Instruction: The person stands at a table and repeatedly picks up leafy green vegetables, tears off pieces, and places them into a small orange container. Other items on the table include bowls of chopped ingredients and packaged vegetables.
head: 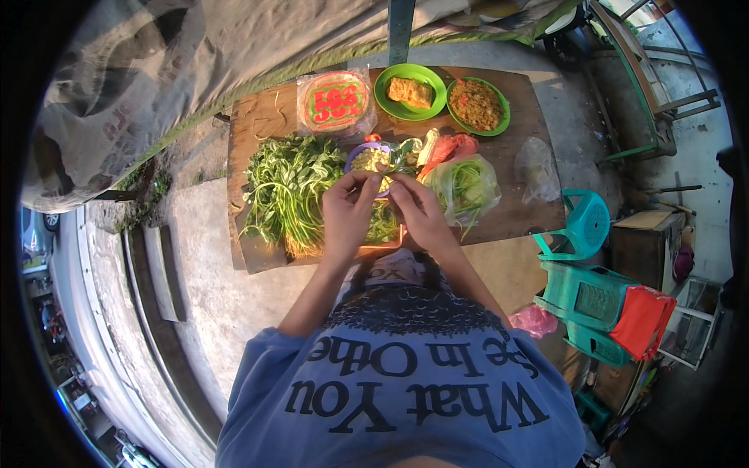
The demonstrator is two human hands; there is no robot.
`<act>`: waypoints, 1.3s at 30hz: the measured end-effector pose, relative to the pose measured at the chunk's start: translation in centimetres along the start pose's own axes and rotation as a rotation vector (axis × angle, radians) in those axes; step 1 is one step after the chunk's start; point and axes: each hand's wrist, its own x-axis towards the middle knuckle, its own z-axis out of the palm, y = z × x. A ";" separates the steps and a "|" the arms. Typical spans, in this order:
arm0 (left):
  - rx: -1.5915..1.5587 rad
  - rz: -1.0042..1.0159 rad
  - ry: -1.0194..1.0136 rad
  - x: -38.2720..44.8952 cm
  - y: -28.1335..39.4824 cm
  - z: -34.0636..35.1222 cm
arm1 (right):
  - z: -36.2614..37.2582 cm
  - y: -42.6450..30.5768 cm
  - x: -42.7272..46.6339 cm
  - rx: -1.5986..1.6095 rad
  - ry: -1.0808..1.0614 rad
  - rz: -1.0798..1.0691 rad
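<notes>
Both hands meet over the near middle of a wooden table [509, 213]. My left hand [351, 205] and my right hand [418, 205] pinch a small leafy green sprig [399, 169] between fingertips and thumbs. Beneath them, partly hidden, is a purple-rimmed bowl of pale yellow chopped pieces [366, 159]. A large heap of long-stemmed leafy greens [292, 187] lies beside my left hand. Loose leaves [383, 225] lie in an orange-rimmed container below my hands. To the right of my right hand, a clear plastic bag [468, 184] holds green stems and a pale green vegetable.
Along the far side are a printed plastic packet [333, 100], a green plate with fried food [409, 92] and a green plate of fried rice [478, 105]. A corn cob [429, 145], red plastic bag [453, 146] and crumpled clear bag [537, 169] lie nearer. Teal plastic stools [585, 225] stand right.
</notes>
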 end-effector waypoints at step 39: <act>-0.328 -0.077 0.153 0.0 -0.9 -6.2 | -3.6 5.2 1.6 -0.717 -0.268 0.100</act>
